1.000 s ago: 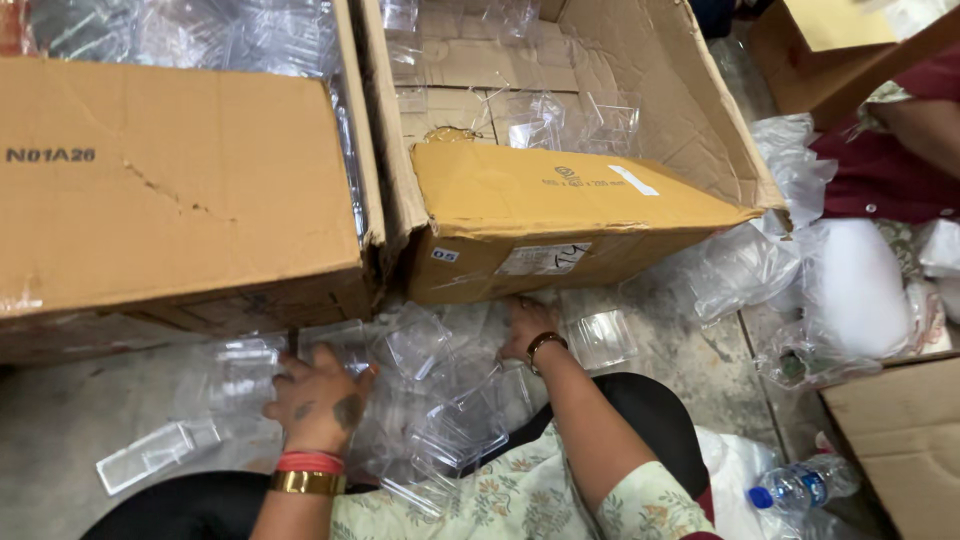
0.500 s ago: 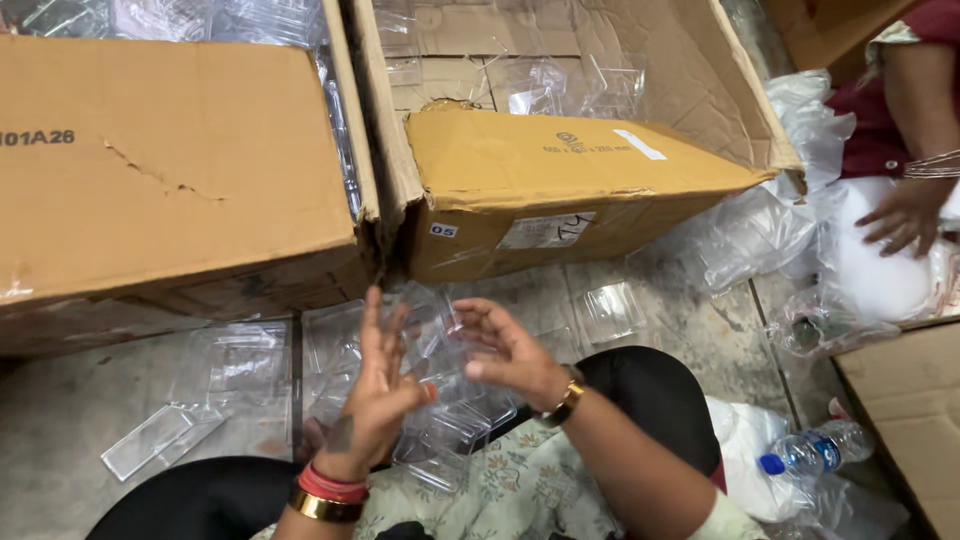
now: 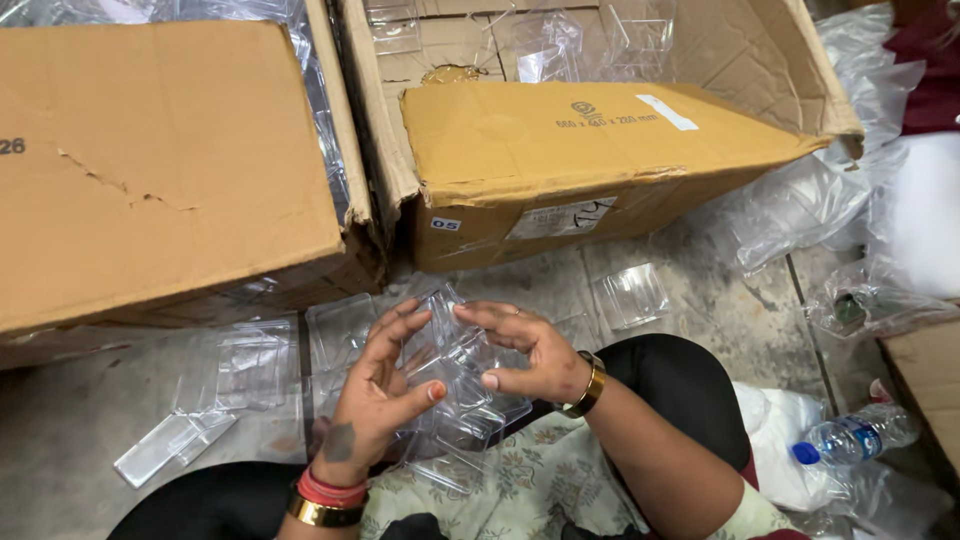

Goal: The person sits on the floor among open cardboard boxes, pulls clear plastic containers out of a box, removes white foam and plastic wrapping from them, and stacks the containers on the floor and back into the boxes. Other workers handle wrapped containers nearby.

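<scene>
Fingers (image 3: 400,335) curled around clear tray (image 3: 450,350)

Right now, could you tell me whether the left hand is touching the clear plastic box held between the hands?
Touching. The head view shows the left hand with its fingers curled against the clear plastic box, no gap showing.

2 cartons (image 3: 590,150) behind hands; plastic trays (image 3: 245,365) left, bottle (image 3: 850,438) right.

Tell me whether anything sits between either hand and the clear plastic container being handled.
Nothing visible does. The left hand and the right hand both already touch the clear plastic container, one on each side. Other clear trays lie on the floor to the left, apart from it.
</scene>
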`<control>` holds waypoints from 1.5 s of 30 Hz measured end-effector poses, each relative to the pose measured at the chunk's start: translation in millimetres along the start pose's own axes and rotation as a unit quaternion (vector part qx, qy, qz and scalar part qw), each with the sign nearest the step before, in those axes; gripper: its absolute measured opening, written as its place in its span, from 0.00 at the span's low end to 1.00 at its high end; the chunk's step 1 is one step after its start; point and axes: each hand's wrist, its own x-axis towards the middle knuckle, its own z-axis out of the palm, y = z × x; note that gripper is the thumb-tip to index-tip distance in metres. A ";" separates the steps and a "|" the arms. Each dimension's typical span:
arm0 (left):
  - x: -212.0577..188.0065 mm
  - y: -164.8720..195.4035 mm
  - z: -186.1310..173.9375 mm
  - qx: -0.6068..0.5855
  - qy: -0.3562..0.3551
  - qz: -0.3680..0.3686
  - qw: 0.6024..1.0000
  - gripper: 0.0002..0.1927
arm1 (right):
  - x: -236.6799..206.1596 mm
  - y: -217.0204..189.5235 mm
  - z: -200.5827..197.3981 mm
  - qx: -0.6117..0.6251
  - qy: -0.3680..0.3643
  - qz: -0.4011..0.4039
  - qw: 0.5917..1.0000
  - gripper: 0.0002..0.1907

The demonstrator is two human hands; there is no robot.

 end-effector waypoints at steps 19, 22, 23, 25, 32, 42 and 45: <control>-3.0 9.8 2.8 0.032 -0.033 -0.015 0.999 0.35 | 1.6 -4.6 -3.5 -0.131 0.017 -0.072 0.989 0.41; -4.0 8.8 3.6 0.031 -0.032 -0.004 0.999 0.35 | 1.6 -5.1 -7.2 -0.112 0.011 -0.089 0.990 0.40; -4.2 8.6 3.9 0.034 -0.032 -0.003 0.999 0.35 | 1.6 -4.7 -7.6 -0.103 0.008 -0.102 0.989 0.40; -4.3 8.5 4.6 0.050 -0.030 -0.002 0.998 0.34 | 1.0 -4.0 -7.6 -0.111 0.009 -0.093 0.989 0.40; -3.1 10.7 3.0 0.057 -0.022 0.015 0.998 0.34 | -0.7 -3.7 -8.9 -0.098 0.009 -0.101 0.990 0.41; -4.4 7.0 6.2 0.096 -0.024 0.005 0.995 0.34 | -0.3 4.6 0.7 -0.136 0.020 -0.106 0.985 0.42; -3.8 8.7 6.8 0.119 -0.027 -0.017 0.992 0.37 | -0.7 6.2 1.3 -0.159 0.016 -0.147 0.976 0.42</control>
